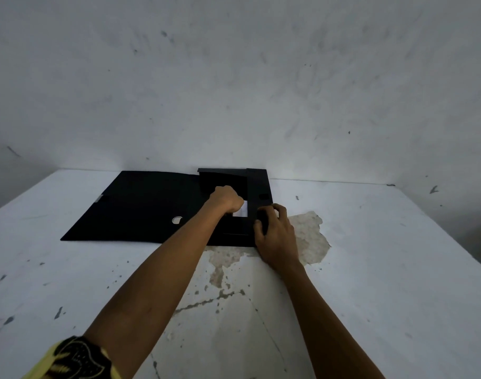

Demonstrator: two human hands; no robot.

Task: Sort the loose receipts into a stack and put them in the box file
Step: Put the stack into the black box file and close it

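A black box file (141,206) lies open on the white table, its lid spread flat to the left and its tray against the wall on the right. My left hand (226,198) reaches into the tray with curled fingers and holds a white stack of receipts (241,210), of which only a small part shows. My right hand (275,231) grips the tray's right wall near its front corner, fingers curled over the edge.
The white table (384,255) has a patch of flaked paint (309,236) right of the file and dark specks across its front. A grey wall (234,91) rises directly behind the file. The table's right edge falls away at the far right.
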